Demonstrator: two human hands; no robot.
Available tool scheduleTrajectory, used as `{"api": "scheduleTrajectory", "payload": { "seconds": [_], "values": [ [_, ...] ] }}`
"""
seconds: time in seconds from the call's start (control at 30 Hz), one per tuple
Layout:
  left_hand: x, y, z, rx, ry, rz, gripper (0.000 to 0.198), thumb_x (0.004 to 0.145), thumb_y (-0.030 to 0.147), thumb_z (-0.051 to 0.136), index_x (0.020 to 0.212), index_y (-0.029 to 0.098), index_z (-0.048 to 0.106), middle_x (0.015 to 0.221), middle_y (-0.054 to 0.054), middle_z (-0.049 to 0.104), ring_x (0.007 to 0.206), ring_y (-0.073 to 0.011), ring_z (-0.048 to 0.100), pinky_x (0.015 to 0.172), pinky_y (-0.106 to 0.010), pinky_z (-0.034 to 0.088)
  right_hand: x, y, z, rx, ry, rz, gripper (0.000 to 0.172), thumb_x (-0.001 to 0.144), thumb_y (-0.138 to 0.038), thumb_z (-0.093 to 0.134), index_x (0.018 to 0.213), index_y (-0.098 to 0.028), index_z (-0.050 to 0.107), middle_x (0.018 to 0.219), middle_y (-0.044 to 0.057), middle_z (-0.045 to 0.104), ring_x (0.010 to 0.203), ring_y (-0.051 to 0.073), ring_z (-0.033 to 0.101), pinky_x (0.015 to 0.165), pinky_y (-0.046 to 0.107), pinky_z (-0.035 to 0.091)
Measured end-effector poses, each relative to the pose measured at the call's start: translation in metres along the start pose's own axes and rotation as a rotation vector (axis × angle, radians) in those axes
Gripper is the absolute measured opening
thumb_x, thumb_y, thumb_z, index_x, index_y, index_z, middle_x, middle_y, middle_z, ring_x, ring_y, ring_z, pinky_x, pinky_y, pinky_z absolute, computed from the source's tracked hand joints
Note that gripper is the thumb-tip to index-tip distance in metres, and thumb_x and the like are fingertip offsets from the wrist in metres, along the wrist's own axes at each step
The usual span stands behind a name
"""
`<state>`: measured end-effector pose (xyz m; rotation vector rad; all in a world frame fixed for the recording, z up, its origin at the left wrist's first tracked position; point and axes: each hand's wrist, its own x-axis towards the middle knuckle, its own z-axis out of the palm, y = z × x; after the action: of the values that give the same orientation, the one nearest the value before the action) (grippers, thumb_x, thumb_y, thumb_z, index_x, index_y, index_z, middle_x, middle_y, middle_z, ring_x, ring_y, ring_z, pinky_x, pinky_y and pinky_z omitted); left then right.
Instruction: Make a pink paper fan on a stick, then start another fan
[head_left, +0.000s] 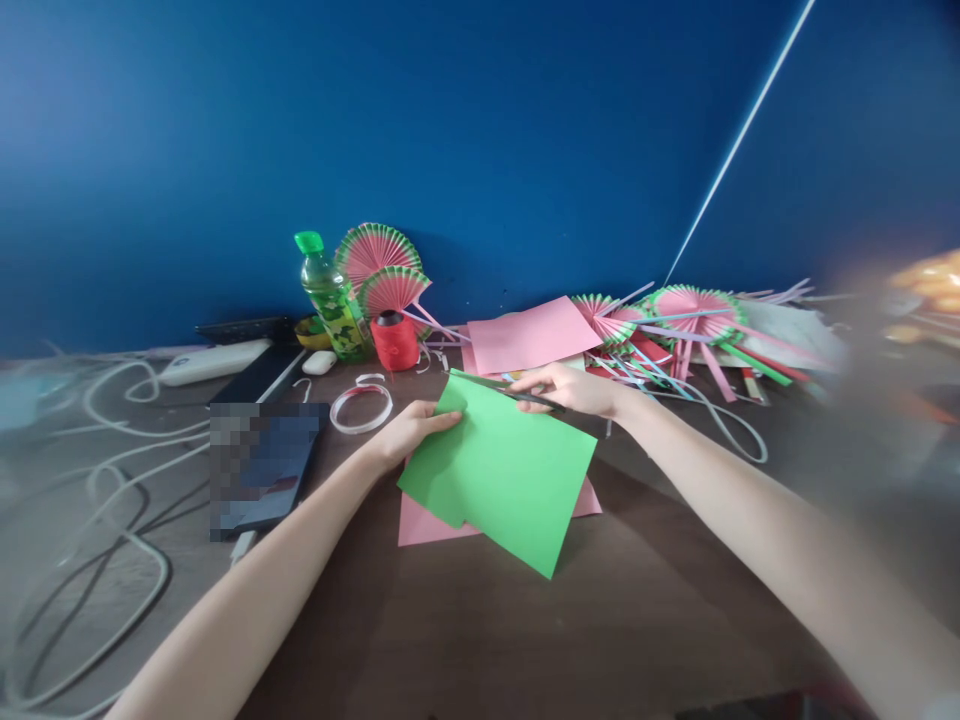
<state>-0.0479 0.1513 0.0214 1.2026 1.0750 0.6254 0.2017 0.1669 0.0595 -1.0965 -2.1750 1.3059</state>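
A green paper sheet point(510, 475) is held tilted above a pink sheet point(420, 525) lying on the brown table. My left hand point(409, 430) pinches the green sheet's left edge. My right hand point(574, 388) is closed on dark scissors point(510, 390), whose blades lie along the sheet's top edge.
A tablet point(259, 465) lies at the left among white cables point(112, 480). A tape ring point(361, 408), red thread spool point(395, 340), green bottle point(330, 298) and paper fans point(375, 262) stand behind. More pink paper point(529, 335), fans and strips point(690, 330) pile at the right, against the blue wall.
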Motion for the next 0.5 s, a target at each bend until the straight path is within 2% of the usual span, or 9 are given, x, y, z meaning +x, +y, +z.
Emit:
{"api": "scheduleTrajectory", "payload": {
  "seconds": [0.1, 0.17, 0.23, 0.37, 0.5],
  "values": [
    [0.0005, -0.0008, -0.0009, 0.008, 0.003, -0.007, 0.035, 0.063, 0.042, 0.071, 0.079, 0.011, 0.068, 0.077, -0.01, 0.071, 0.064, -0.0201, 0.066, 0.063, -0.03, 0.052, -0.0008, -0.0005, -0.0011, 0.021, -0.025, 0.015, 0.046, 0.072, -0.039, 0.063, 0.11, -0.013, 0.064, 0.085, 0.006, 0.061, 0.052, 0.007, 0.046, 0.048, 0.023, 0.039],
    [0.0008, -0.0012, -0.0015, 0.014, 0.006, -0.014, 0.036, 0.063, 0.042, 0.071, 0.08, 0.011, 0.068, 0.078, -0.01, 0.071, 0.065, -0.0206, 0.066, 0.063, -0.03, 0.052, -0.0009, 0.0, -0.0015, 0.039, -0.04, 0.018, 0.047, 0.072, -0.038, 0.063, 0.111, -0.012, 0.063, 0.073, 0.004, 0.058, 0.046, 0.005, 0.039, 0.044, 0.022, 0.036],
    [0.0009, -0.0013, -0.0017, 0.016, 0.007, -0.014, 0.037, 0.063, 0.042, 0.071, 0.081, 0.011, 0.068, 0.079, -0.011, 0.071, 0.066, -0.0212, 0.066, 0.063, -0.031, 0.052, -0.0003, 0.0016, -0.0014, 0.036, -0.034, 0.013, 0.046, 0.072, -0.038, 0.062, 0.111, -0.013, 0.063, 0.071, 0.003, 0.058, 0.048, 0.006, 0.041, 0.046, 0.023, 0.038],
    [0.0008, -0.0007, -0.0011, 0.021, 0.011, -0.008, 0.038, 0.062, 0.043, 0.071, 0.081, 0.01, 0.069, 0.08, -0.011, 0.071, 0.066, -0.0217, 0.066, 0.064, -0.031, 0.052, 0.0019, 0.0056, -0.0008, 0.003, -0.003, -0.023, 0.045, 0.071, -0.041, 0.063, 0.108, -0.017, 0.065, 0.086, 0.006, 0.062, 0.067, 0.014, 0.054, 0.056, 0.027, 0.046],
    [0.0006, -0.0003, -0.0005, 0.017, 0.012, -0.007, 0.037, 0.062, 0.041, 0.072, 0.081, 0.011, 0.069, 0.08, -0.011, 0.071, 0.066, -0.0212, 0.066, 0.065, -0.031, 0.053, 0.0026, 0.0075, -0.0005, 0.002, 0.006, -0.025, 0.046, 0.07, -0.042, 0.064, 0.108, -0.016, 0.065, 0.093, 0.007, 0.062, 0.074, 0.016, 0.055, 0.061, 0.029, 0.047]
  ]
}}
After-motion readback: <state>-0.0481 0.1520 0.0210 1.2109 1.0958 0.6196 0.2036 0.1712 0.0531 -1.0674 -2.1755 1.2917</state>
